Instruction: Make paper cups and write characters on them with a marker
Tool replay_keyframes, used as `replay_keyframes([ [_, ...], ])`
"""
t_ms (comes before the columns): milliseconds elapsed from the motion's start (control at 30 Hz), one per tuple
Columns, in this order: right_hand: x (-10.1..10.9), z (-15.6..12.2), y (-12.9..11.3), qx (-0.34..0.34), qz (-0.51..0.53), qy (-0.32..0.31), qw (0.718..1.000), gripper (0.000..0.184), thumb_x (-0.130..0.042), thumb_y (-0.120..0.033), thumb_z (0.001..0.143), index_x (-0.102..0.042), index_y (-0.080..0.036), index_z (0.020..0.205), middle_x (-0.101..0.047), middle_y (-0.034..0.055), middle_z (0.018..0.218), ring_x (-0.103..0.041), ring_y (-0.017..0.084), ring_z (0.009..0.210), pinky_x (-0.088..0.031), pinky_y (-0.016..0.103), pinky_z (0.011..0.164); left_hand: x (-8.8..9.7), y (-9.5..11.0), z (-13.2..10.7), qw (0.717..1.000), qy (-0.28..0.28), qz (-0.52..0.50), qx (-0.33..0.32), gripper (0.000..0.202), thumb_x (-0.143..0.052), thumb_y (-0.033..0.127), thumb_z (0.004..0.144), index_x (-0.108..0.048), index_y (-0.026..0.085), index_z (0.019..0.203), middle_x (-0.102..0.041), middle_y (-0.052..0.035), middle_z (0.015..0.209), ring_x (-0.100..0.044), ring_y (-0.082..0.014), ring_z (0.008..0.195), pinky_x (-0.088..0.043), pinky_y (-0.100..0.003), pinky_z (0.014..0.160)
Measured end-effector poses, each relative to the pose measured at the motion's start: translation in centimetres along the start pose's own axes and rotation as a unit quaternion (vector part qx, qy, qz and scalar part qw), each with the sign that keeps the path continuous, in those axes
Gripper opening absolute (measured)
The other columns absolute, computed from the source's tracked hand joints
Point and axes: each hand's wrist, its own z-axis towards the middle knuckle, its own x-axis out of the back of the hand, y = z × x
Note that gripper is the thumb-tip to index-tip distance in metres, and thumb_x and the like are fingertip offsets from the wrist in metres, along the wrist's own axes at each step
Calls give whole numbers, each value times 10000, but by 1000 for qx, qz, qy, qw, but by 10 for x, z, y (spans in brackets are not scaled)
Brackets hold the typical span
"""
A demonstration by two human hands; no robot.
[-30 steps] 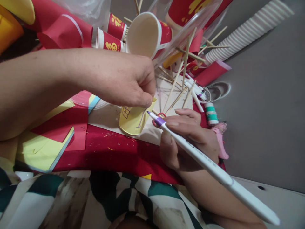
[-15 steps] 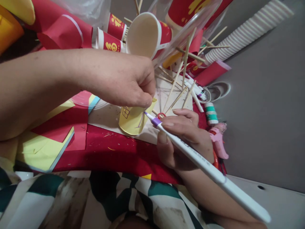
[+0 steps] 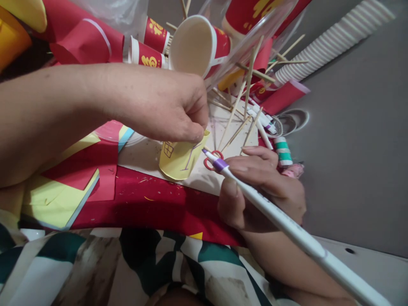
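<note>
My left hand (image 3: 172, 106) is closed on the upper edge of a curved yellow paper piece (image 3: 178, 163), which may be rolled or wrapped round something; my fingers hide its top. A small window-like grid and a branching purple line are drawn on the yellow surface. My right hand (image 3: 264, 187) grips a white marker (image 3: 270, 212) with a purple band. Its purple tip is just right of the yellow paper, apart from it. Behind the tip, a pair of red scissor-like loops (image 3: 208, 164) shows on the white board (image 3: 208, 180).
Thin wooden sticks (image 3: 237, 102) lean in a tangle behind my hands. Red paper cups (image 3: 219, 46) stand at the back, beside clear plastic. Coloured paper sheets (image 3: 54, 199) lie at left. A green-and-white roll (image 3: 283, 151) and a stack of striped cups (image 3: 334, 40) are at right.
My right hand has drawn the marker back to the right, off the yellow paper. The purple line on the paper is longer and branched at the top. My left hand stays put.
</note>
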Motion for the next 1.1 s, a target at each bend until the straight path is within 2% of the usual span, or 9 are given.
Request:
replay_keyframes([
  [67, -1, 2, -3, 24, -2, 22, 999, 210, -663, -240, 872, -607, -272, 1071, -748, -7, 821, -726, 210, 688, -546, 495, 907, 0, 0, 0, 1000, -6, -1, 12, 380, -411, 299, 941, -731, 99, 895, -408, 54, 571, -435, -58, 572, -348, -208, 640],
  [167, -3, 7, -8, 1, -3, 13, 1000, 157, -620, -228, 908, -604, -304, 1045, -738, -28, 816, -723, 195, 687, -544, 479, 920, 0, 0, 0, 999, -24, 3, 36, 412, -378, 308, 946, -718, 91, 859, -397, 62, 541, -364, -35, 534, -325, -206, 618],
  [267, -4, 10, -10, 1, 2, 6, 1000, 159, -630, -190, 893, -601, -293, 1011, -730, -32, 800, -714, 181, 659, -540, 452, 915, 0, 1, -1, 999, -27, 3, 26, 444, -347, 336, 942, -695, 83, 833, -383, 72, 529, -340, -20, 529, -320, -193, 615],
  [433, -8, 11, -11, 19, 1, 30, 999, 153, -622, -167, 877, -598, -279, 978, -717, -47, 767, -712, 168, 630, -536, 428, 906, 0, 1, -3, 998, -31, -36, 28, 459, -359, 378, 934, -682, 65, 845, -358, 73, 540, -353, -25, 566, -339, -210, 658],
  [633, -13, 10, -11, 18, -2, 52, 998, 141, -610, -167, 869, -593, -269, 964, -708, -60, 735, -703, 149, 598, -531, 424, 896, 0, 1, -3, 996, -35, -65, 44, 429, -407, 405, 935, -656, 69, 839, -351, 63, 595, -469, -67, 679, -394, -254, 753],
  [800, -16, 9, -12, 12, -6, 43, 999, 166, -617, -158, 880, -589, -279, 989, -705, -49, 737, -706, 155, 603, -534, 438, 903, 0, 1, -3, 996, -31, -56, 62, 424, -413, 407, 923, -659, 79, 812, -368, 51, 605, -499, -86, 710, -404, -263, 753],
  [900, -15, 9, -10, 10, -14, 43, 999, 172, -623, -157, 882, -589, -286, 991, -713, -46, 749, -708, 160, 604, -548, 446, 891, 0, 1, -3, 998, -18, -41, 49, 415, -431, 411, 919, -670, 83, 832, -384, 52, 623, -524, -87, 710, -401, -246, 741],
  [1033, -7, 6, -4, 2, -33, 62, 998, 153, -662, -205, 856, -613, -254, 992, -742, -23, 771, -723, 188, 627, -579, 478, 859, 0, 0, -4, 998, -19, -46, 32, 426, -415, 396, 935, -684, 79, 840, -394, 61, 556, -406, -49, 586, -358, -228, 673],
  [1100, -1, 3, -2, -16, -35, 41, 998, 166, -690, -242, 855, -618, -260, 1004, -746, -25, 779, -726, 201, 646, -579, 509, 876, 0, 0, -4, 998, -26, -55, 33, 421, -412, 382, 933, -695, 83, 845, -401, 59, 534, -347, -45, 553, -338, -228, 640],
])
